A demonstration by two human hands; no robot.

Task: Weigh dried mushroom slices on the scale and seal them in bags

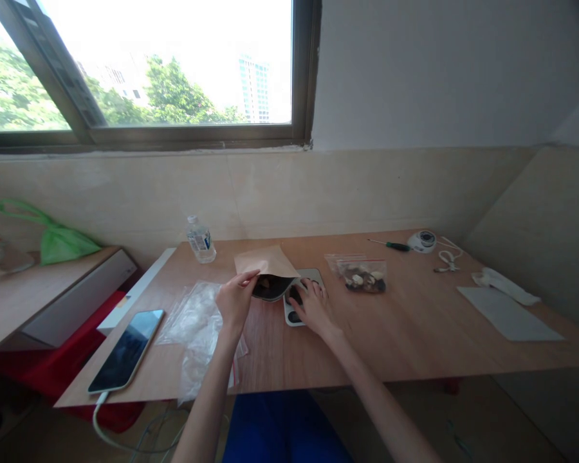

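Note:
My left hand [238, 297] pinches the near edge of a brown paper bag [265, 260]. The bag lies tilted with its dark-lined mouth gaping toward me, and a few light brown pieces show inside. Just right of the mouth, my right hand [313, 302] reaches over a small white digital scale [295, 321]. Its fingers curl down around something dark on the scale, which they mostly hide. Farther right lies a clear zip bag [367, 276] holding dark and pale pieces that look like dried mushrooms.
Clear plastic bags [193, 321] and a charging phone [128, 350] lie on the left. A water bottle [201, 241] stands behind them. At the right are a screwdriver [396, 246], a white camera [422, 242], a coiled cable [448, 260] and a white sheet [509, 315].

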